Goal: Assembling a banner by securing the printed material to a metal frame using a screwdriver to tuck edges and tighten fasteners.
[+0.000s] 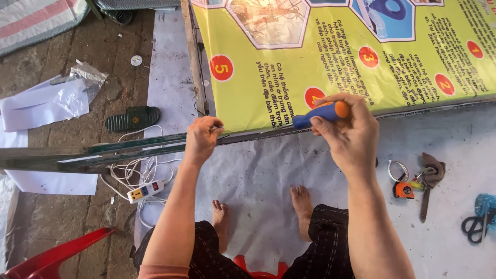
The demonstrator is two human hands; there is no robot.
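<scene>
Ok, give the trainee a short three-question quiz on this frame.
1. True or false: the right hand holds a screwdriver with a blue and orange handle.
2. What does the left hand touch? A) the white power strip B) the long green metal bar at the yellow banner edge C) the black scissors
3. Which measuring tool lies on the white sheet near the right forearm?

Key: 1 true; 2 B; 3 the orange tape measure.
</scene>
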